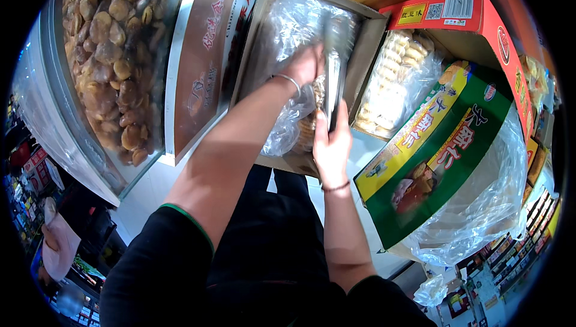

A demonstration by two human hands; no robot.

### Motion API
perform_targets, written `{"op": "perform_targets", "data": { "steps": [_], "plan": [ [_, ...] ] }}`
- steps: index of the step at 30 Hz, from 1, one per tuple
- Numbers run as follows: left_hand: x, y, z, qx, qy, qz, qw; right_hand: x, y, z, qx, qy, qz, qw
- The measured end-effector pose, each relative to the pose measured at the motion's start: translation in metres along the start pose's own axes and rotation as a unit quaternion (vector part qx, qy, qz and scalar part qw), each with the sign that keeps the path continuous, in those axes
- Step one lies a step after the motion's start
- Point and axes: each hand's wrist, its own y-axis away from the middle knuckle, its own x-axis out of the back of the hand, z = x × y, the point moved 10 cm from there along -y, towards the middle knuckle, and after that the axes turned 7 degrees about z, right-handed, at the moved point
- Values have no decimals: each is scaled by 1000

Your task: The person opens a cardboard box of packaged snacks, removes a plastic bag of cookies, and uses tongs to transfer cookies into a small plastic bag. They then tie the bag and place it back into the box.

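An open cardboard box [369,57] stands in front of me, holding clear plastic wrap [288,18] and round brown cookies [306,132] in a row. Over the box's right side is a long shiny metal tool [337,57], apparently tongs, its far end smeared by motion. My right hand [333,144] grips its near end, thumb on one side and fingers on the other. My left hand [305,66] reaches into the box, right beside the tool and above the wrap. Its fingers are blurred, so whether they hold anything is unclear.
To the right, a red box [441,12] holds pale cookies [399,66] in plastic, with a green-and-yellow carton flap [438,153] and a loose clear bag [474,213] nearer me. At left, a clear bin [114,57] contains brown beans. A person [57,240] is far left.
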Motion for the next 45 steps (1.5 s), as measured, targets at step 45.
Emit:
{"op": "perform_targets", "data": {
  "steps": [45],
  "plan": [
    [-81,240,25,3,-352,-329,876,-45,16,34,-199,-43,-125,971]
  ]
}}
